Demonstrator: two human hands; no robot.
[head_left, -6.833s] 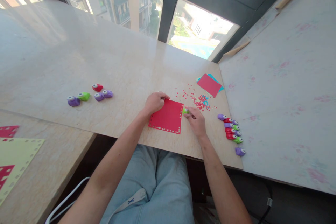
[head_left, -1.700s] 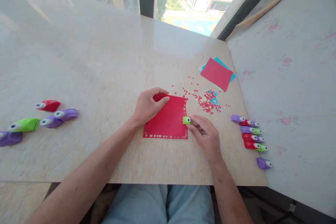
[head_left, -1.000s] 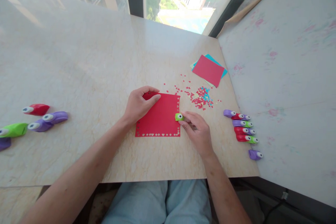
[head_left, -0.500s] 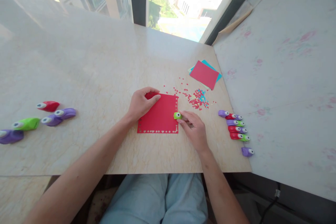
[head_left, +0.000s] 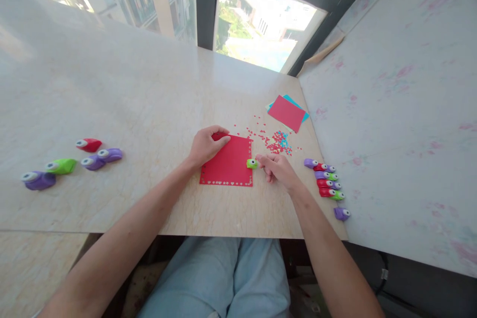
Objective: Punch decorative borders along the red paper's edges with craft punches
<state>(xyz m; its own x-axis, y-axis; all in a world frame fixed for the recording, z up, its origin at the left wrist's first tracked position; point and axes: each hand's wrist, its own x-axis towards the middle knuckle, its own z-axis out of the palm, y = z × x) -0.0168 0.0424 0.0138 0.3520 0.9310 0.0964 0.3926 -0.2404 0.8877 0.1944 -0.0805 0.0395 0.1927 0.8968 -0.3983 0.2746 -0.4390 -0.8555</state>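
Since the frame half a second earlier, little has shifted: the green punch (head_left: 252,163) sits at about the same spot on the right edge of the red card (head_left: 227,166), and the right hand (head_left: 278,170) has drawn its fingers in more tightly behind it. Right hand: fingertips pinch the rear of the green punch, remaining fingers curled; grasp confirmed. Left hand (head_left: 204,144): laid flat over the card's upper left corner, fingers spread on the paper, pressing rather than gripping. Red card lies flat on the marble table (head_left: 141,99) near its front edge, with a row of small punched holes along its lower and right borders. Beyond the card's upper right corner, a scatter of red and blue punch-outs (head_left: 276,141) lies on the table, and further back a small stack of red and blue sheets (head_left: 287,113). Right of the right hand, a cluster of purple, red and green punches (head_left: 325,182) rests close to the table's right edge. Well apart to the left, four more punches (head_left: 70,161) lie in a loose row.
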